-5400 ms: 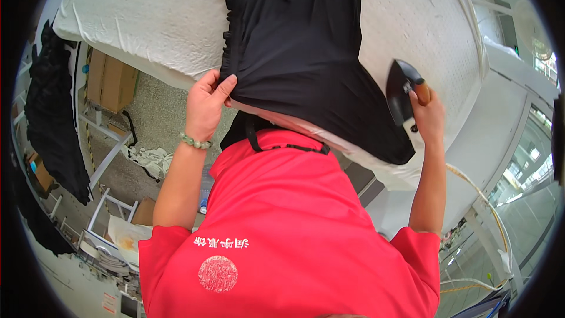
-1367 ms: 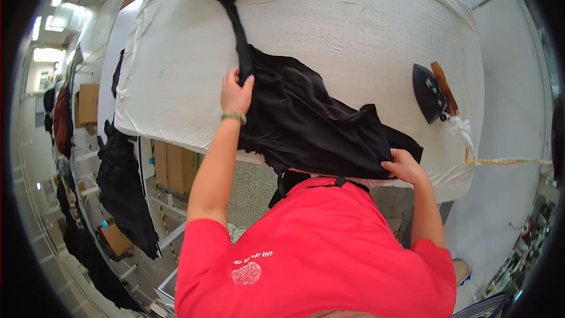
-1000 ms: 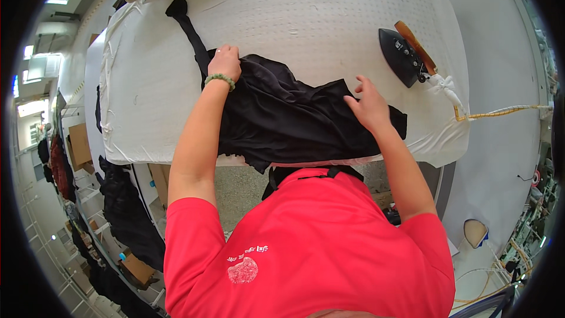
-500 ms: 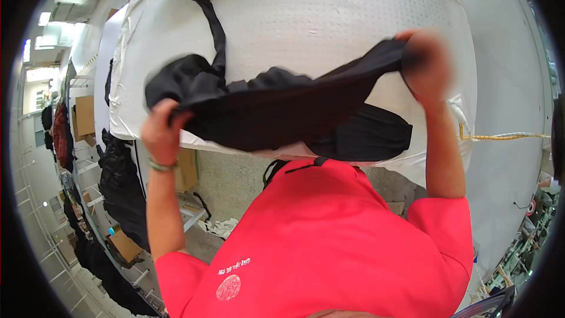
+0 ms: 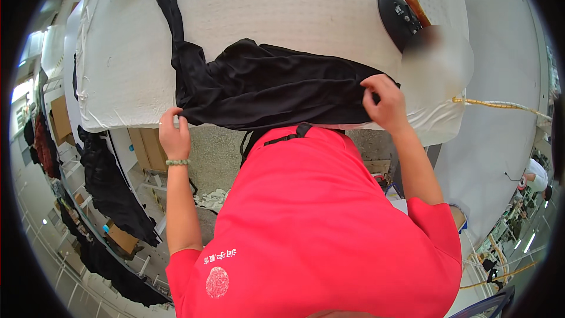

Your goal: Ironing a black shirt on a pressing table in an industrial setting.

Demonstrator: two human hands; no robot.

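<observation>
A black garment (image 5: 282, 85) of smooth cloth lies along the near edge of the white padded table, loosely wrinkled. One long narrow strip of it runs away from me at the left. My left hand (image 5: 175, 134) pinches the garment's near left corner. At the other end, my right hand (image 5: 385, 105) has thumb and fingers closed on the cloth close to its right edge. The cloth between my hands rests on the table, and its near edge reaches the front of my red shirt.
An iron (image 5: 400, 20) with a wooden handle stands at the far right of the white padded table (image 5: 329, 6); a blurred patch hides its lower end. A yellowish hose (image 5: 500, 103) leaves the table's right side. Black clothes (image 5: 112, 182) hang at left. A person (image 5: 537, 178) is far right.
The black garment was held up and stretched in the air between my hands; now it lies lowered on the table. Both hands have come down, and the iron has come into view.
</observation>
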